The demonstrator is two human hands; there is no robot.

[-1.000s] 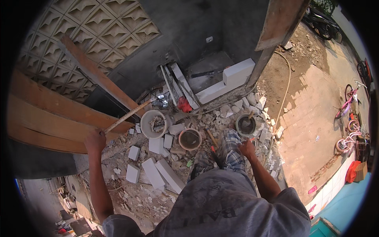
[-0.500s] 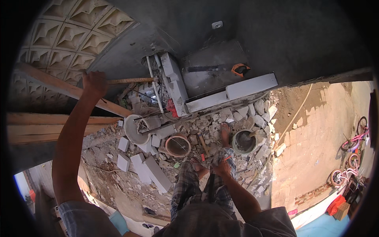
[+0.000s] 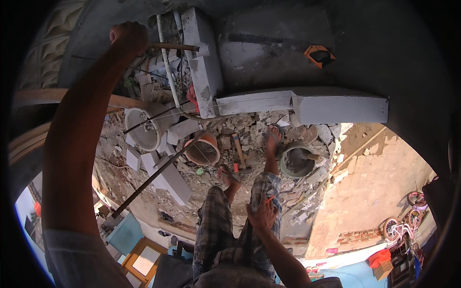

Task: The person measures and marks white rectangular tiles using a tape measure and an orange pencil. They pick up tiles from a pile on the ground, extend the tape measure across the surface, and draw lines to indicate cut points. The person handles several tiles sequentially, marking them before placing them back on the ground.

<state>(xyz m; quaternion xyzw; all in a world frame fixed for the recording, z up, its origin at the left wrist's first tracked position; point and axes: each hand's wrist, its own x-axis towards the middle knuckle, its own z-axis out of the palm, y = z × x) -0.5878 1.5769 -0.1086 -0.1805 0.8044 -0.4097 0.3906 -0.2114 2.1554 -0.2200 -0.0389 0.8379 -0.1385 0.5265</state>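
My left hand point(image 3: 129, 38) is raised at the upper left, its fingers wrapped round a wooden stick point(image 3: 173, 46). That stick points right, its far end against or in front of the upright column of white blocks point(image 3: 201, 72); I cannot tell whether they touch. Beside it, a pale pipe point(image 3: 166, 67) runs down a rubble-filled gap. My right hand point(image 3: 261, 213) rests on my right knee, closed on a slim orange object point(image 3: 270, 198) whose kind is unclear. White blocks point(image 3: 341, 108) form a low row to the right of the column.
An orange-handled saw point(image 3: 320, 56) lies on the grey surface. Below stand a pale bucket point(image 3: 143, 129), a reddish tub point(image 3: 214, 139) and a dark bucket with mortar point(image 3: 297, 161). A hammer point(image 3: 238, 150) lies amid rubble. A long dark bar point(image 3: 158, 174) slants across the left.
My view has shifted, and my left hand with the stick appears higher in the picture. The stick's end now overlaps the white column. A long dark bar shows at left. My right hand stays on the knee.
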